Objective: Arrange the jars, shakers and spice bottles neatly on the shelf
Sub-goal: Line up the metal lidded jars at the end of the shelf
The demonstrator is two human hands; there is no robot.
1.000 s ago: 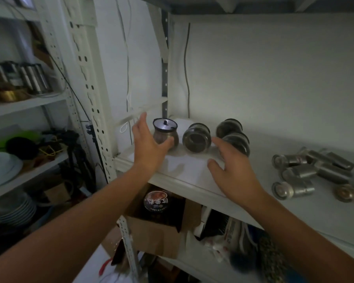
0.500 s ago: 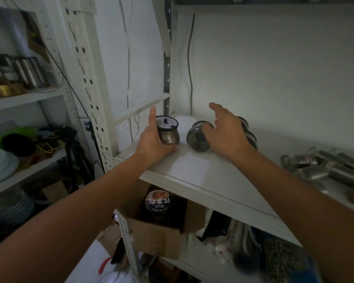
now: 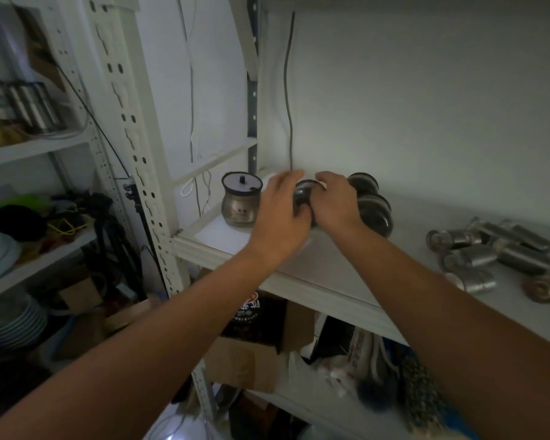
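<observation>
- Head view: the left hand and the right hand close from either side on a tipped jar lying on the shelf, fingers curled round it. How firm the hold is I cannot tell, since the palms hide most of it.
- One jar stands upright just left of the hands; two more jars lie on their sides just right of them, touching each other.
- A heap of shakers lies toppled well to the right.
- Risk, as I judge it: the held jar looks smooth and rounded, so a loose hold could let it roll or slip towards the shelf's front edge.
- The right wrist sits close to the lying jars; a careless turn could nudge them rolling.
- Materials: the jars look like dark glass with a pot-bellied shape and flat lids with a small knob; the shakers are shiny metal cylinders; the shelf is plain white board.
</observation>
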